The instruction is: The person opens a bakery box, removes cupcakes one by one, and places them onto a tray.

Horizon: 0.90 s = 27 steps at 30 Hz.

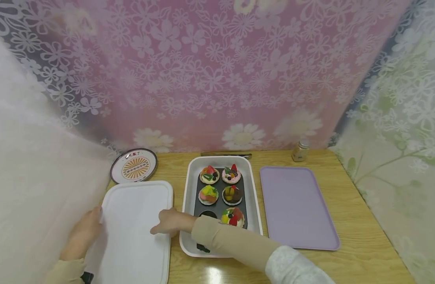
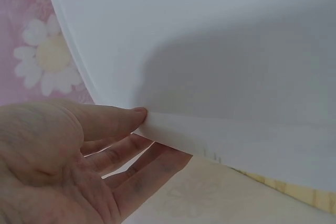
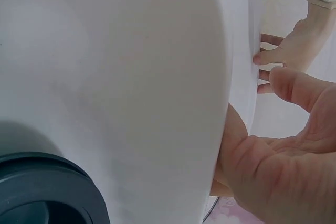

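A white rectangular lid with rounded corners and a raised border lies at the left. My left hand pinches its left edge, the thumb on the rim and the fingers along the outer side in the left wrist view. At the opposite edge my right hand holds the lid, thumb over the top; its other fingers are partly hidden at the side. My right forearm crosses a deep white tray, which holds a dark muffin pan with several fruit tarts; one cup shows dark and bare.
Behind the lid a round patterned plate leans at the left. A purple tray lies on the right side of the wooden table. Tongs and a small glass jar stand near the flowered curtain at the back.
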Each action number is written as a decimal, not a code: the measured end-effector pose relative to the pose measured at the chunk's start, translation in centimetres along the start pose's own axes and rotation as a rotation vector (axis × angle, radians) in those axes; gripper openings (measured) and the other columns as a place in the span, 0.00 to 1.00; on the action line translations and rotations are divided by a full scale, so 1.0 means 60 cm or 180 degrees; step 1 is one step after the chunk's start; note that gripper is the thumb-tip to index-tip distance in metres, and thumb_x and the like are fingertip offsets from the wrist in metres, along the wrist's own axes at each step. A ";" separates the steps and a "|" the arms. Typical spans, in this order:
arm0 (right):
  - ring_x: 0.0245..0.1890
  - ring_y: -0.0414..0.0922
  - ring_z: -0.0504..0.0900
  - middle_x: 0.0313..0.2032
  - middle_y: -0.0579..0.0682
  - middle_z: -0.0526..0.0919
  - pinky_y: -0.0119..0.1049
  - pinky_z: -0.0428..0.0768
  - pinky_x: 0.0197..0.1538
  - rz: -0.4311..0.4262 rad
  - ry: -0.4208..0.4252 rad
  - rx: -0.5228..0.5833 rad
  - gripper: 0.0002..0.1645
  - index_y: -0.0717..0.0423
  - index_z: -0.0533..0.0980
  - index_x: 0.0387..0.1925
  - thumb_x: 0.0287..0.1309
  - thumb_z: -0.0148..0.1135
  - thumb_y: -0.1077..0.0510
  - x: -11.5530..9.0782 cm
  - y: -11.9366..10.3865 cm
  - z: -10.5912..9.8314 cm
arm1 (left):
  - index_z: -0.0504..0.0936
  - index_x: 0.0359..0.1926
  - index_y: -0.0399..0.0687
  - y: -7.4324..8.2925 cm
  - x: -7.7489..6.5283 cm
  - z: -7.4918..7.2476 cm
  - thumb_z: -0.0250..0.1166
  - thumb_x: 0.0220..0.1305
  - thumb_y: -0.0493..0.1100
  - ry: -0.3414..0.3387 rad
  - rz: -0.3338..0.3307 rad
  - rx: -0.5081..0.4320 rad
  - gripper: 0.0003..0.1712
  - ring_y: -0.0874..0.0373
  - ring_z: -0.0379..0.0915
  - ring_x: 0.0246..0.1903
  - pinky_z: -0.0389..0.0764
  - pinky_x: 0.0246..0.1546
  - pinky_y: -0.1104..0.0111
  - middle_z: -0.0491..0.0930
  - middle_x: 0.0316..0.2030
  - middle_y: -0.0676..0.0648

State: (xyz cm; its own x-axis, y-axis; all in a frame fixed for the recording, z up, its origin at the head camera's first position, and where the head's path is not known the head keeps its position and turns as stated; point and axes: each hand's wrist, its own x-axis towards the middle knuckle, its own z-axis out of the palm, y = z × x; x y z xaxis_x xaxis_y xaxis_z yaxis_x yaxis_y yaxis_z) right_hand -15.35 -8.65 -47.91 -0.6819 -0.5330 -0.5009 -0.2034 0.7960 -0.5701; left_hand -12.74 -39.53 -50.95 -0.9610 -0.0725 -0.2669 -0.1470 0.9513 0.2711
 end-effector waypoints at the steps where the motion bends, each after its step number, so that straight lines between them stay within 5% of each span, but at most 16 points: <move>1: 0.36 0.42 0.80 0.43 0.47 0.82 0.29 0.82 0.36 0.0001 -0.0011 0.0006 0.27 0.57 0.80 0.52 0.67 0.65 0.39 0.002 -0.001 0.002 | 0.59 0.70 0.16 -0.001 -0.001 0.002 0.54 0.69 0.30 0.0006 -0.0010 0.0010 0.32 0.17 0.69 0.60 0.75 0.59 0.33 0.70 0.59 0.14; 12: 0.28 0.45 0.88 0.47 0.49 0.82 0.37 0.90 0.33 0.0193 -0.0062 0.0175 0.29 0.55 0.79 0.58 0.66 0.66 0.39 0.024 -0.008 0.016 | 0.68 0.60 0.18 -0.004 -0.006 0.022 0.46 0.71 0.29 0.0220 0.0069 0.0148 0.21 0.20 0.75 0.51 0.79 0.50 0.36 0.77 0.48 0.19; 19: 0.41 0.44 0.85 0.51 0.48 0.84 0.37 0.90 0.31 0.0302 -0.0020 0.0074 0.38 0.50 0.72 0.69 0.66 0.65 0.35 0.031 -0.019 0.021 | 0.69 0.55 0.18 -0.004 -0.005 0.035 0.44 0.72 0.28 0.0292 0.0016 0.0178 0.17 0.22 0.77 0.46 0.81 0.46 0.38 0.77 0.45 0.20; 27: 0.25 0.45 0.87 0.51 0.48 0.84 0.37 0.90 0.33 0.0306 -0.0046 -0.0025 0.42 0.49 0.69 0.73 0.67 0.62 0.33 0.036 -0.021 0.025 | 0.67 0.48 0.19 0.008 -0.010 0.040 0.42 0.70 0.27 0.0358 -0.0102 0.0070 0.12 0.20 0.77 0.41 0.80 0.41 0.37 0.77 0.41 0.19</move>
State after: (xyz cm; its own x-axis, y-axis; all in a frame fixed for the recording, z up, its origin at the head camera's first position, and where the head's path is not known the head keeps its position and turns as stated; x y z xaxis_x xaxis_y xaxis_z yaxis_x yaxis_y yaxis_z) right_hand -15.53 -11.22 -49.28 -0.6884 -0.4580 -0.5625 -0.1428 0.8459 -0.5139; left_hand -11.66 -38.30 -52.85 -0.9763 -0.1348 -0.1691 -0.1740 0.9542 0.2434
